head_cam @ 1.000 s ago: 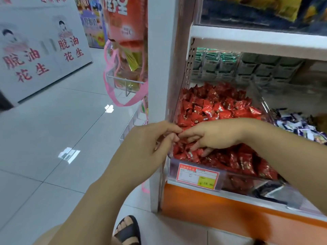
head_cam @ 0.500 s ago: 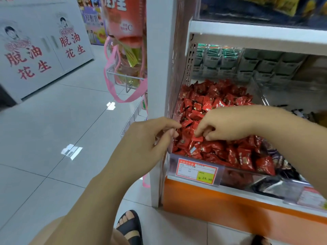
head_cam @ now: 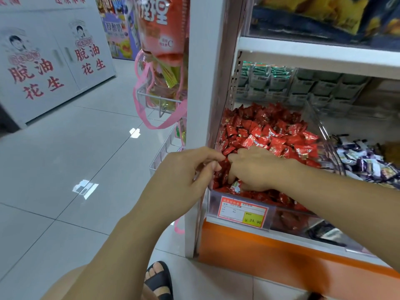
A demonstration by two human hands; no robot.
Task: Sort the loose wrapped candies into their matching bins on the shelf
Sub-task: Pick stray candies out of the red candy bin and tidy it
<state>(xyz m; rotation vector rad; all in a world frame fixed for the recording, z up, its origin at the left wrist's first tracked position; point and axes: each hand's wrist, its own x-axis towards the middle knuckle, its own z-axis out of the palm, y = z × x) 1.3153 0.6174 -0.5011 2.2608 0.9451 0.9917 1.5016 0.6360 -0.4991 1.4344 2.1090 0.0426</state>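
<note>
So the person is crouched at a white metal shelf (head_cam: 203, 83), both hands at the front left corner of a clear plastic bin (head_cam: 287, 219) that's heaped with red foil-wrapped candies (head_cam: 266, 131). The right hand (head_cam: 255, 169) lies palm down on the pile with its fingers bent down into the candies; whether they've actually got hold of one is hidden, can't tell. The left hand (head_cam: 186, 169) is just beside it at the bin's left edge, with its thumb and forefinger tips brought close together like a pinch, almost touching the right hand's fingertips. Can't make out what's between them, if anything. An orange and yellow price tag (head_cam: 242, 211) sits on the bin's front wall below the right wrist. The next bin to the right has purple and white wrapped candies (head_cam: 363, 161). Down low there's the shelf's orange base panel (head_cam: 259, 256), a foot in a black sandal (head_cam: 159, 280), and grey tiled floor (head_cam: 65, 169).
</note>
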